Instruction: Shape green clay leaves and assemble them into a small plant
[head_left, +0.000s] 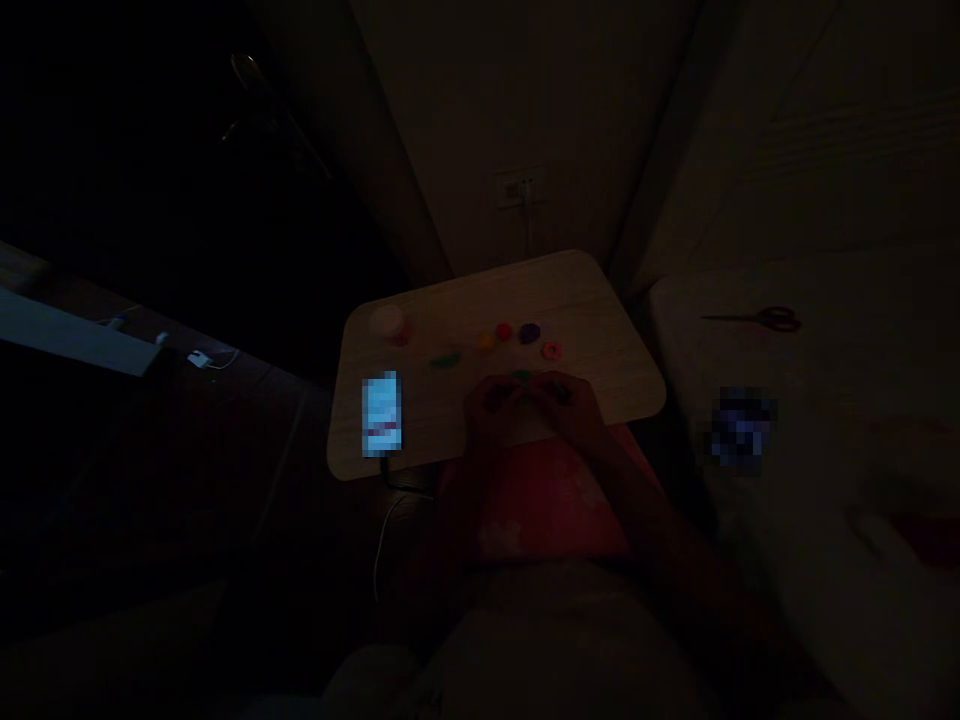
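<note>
The room is very dark. My left hand [491, 402] and my right hand [559, 400] meet over the near edge of the table, fingers curled and pinching. Between their fingertips shows a small green piece [523, 375], perhaps modelling clay; its lower part is hidden. Just beyond my hands lie an orange ring-like piece [552, 351], a dark purple lump [529, 333], a red round piece [503, 331] and a yellow-orange lump [486, 341]. A longer green piece [446, 360] rests to the left of them.
On the wooden table [427, 430] a lit phone [382, 415] lies at the left with a cable, and a pale round container [387, 321] stands behind it. Scissors [780, 319] lie on the pale surface at right. A wall socket [517, 187] holds a plug.
</note>
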